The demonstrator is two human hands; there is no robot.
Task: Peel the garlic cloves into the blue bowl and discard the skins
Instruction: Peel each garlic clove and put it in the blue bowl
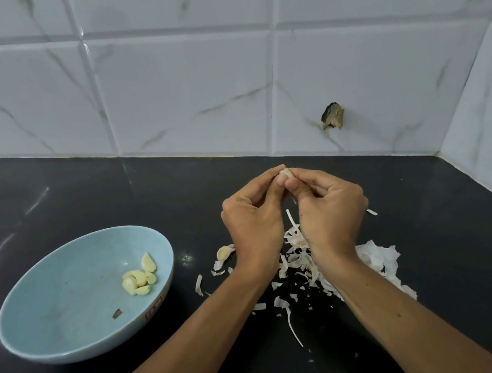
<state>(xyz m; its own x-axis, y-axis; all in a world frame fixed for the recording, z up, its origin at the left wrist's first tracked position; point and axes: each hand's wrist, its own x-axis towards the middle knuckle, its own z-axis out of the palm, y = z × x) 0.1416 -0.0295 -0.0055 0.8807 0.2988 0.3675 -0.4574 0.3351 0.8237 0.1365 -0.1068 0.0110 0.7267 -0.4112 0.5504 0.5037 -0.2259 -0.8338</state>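
Observation:
A garlic clove [285, 174] is pinched between the fingertips of my left hand [251, 217] and my right hand [330, 205], held above the black counter. The blue bowl [64, 311] stands to the left and holds several peeled cloves [140, 279] near its right side. One unpeeled clove [224, 252] lies on the counter just left of my left wrist. A heap of white garlic skins [375, 257] is spread under and between my wrists.
The black countertop [78, 196] runs back to a white marble-tiled wall [189, 82], with a side wall at the right. A broken hole [333, 116] shows in a tile behind my hands. A small dark scrap [116, 314] lies in the bowl.

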